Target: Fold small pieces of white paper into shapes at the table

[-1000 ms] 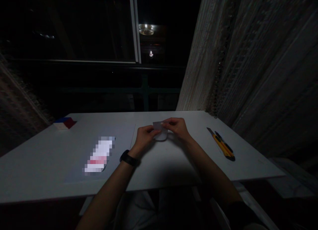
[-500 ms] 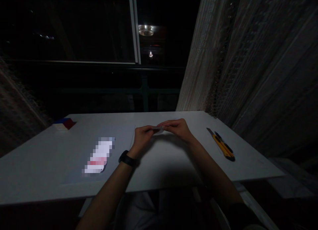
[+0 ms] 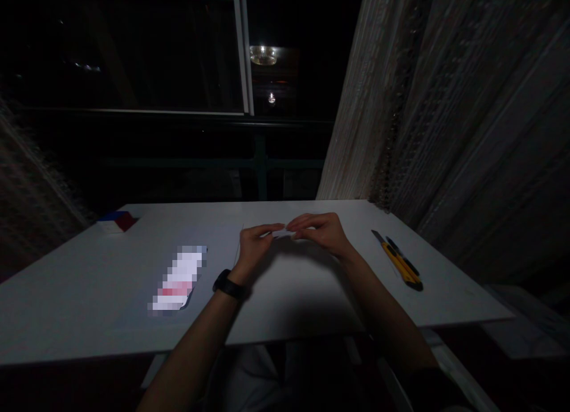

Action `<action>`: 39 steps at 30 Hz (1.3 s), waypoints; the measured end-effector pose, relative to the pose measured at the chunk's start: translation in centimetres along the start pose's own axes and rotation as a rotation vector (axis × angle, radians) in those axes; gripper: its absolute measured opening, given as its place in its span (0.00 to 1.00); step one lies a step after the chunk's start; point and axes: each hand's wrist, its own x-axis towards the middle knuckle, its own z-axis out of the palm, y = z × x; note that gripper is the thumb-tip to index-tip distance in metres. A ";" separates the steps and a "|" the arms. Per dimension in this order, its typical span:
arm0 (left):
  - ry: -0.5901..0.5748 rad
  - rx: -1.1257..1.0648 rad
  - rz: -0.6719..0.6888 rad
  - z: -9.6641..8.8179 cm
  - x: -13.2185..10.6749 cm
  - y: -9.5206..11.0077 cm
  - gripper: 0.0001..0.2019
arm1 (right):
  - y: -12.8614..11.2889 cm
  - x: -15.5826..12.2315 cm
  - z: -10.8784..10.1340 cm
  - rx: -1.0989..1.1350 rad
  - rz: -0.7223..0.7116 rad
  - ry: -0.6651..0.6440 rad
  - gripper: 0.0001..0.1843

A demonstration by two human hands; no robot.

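Observation:
Over the far middle of the table, a small thin pale piece of paper [image 3: 281, 233] spans the gap between my two hands, seen almost edge-on. My left hand [image 3: 255, 243], wearing a black watch at the wrist, pinches its left side between thumb and fingers. The right side lies between the thumb and fingertips of my right hand [image 3: 324, 233]. Both hands are closed, fingertips nearly meeting. Dim light leaves the paper's outline hard to make out.
On the white table [image 3: 285, 305] lies a lit phone [image 3: 178, 280], screen blurred, on a pale sheet at left. A yellow utility knife [image 3: 399, 265], blade out, and a dark pen [image 3: 403, 257] lie at right. A coloured cube [image 3: 116, 222] sits back left; a curtain [image 3: 356, 121] hangs behind.
My right hand has shifted slightly right, and its thumb has dropped a little away from the fingers. My left fingers have straightened along the paper. The view has moved slightly.

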 end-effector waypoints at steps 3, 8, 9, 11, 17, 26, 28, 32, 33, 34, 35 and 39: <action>0.015 -0.006 0.025 -0.1 0.0 0.0 0.08 | -0.1 0.0 0.1 0.013 -0.015 -0.005 0.06; -0.065 0.068 0.063 -0.2 -0.1 -0.1 0.16 | -0.1 0.0 0.1 0.038 -0.031 -0.017 0.05; -0.086 0.082 0.076 -0.2 -0.1 -0.1 0.18 | -0.1 0.0 0.1 0.037 -0.027 -0.014 0.05; -0.111 0.102 0.094 -0.1 -0.2 -0.3 0.20 | -0.2 0.0 0.1 0.034 -0.017 -0.005 0.05; -0.143 0.121 0.097 -0.1 -0.4 -0.5 0.20 | -0.4 0.0 0.2 0.052 -0.014 0.005 0.06; -0.141 0.126 0.097 0.2 -0.6 0.1 0.14 | -0.3 0.1 -0.1 0.052 -0.022 0.048 0.04; -0.146 0.123 0.070 0.3 -0.6 0.1 0.13 | -0.3 0.2 -0.1 0.034 -0.014 0.056 0.03; -0.131 0.118 0.030 0.4 -0.6 0.2 0.10 | -0.3 0.2 -0.1 -0.019 0.011 0.062 0.05; -0.124 0.110 0.022 0.4 -0.6 0.2 0.09 | -0.2 0.2 -0.1 -0.032 0.017 0.074 0.05; -0.117 0.100 0.010 0.5 -0.6 0.3 0.09 | -0.2 0.2 0.0 -0.040 0.024 0.092 0.04; -0.111 0.088 -0.012 0.5 -0.6 0.4 0.08 | -0.1 0.3 0.0 -0.046 0.034 0.117 0.04; -0.163 -0.046 -0.213 0.7 -0.4 0.9 0.11 | 0.8 0.6 0.0 -0.070 0.142 0.207 0.08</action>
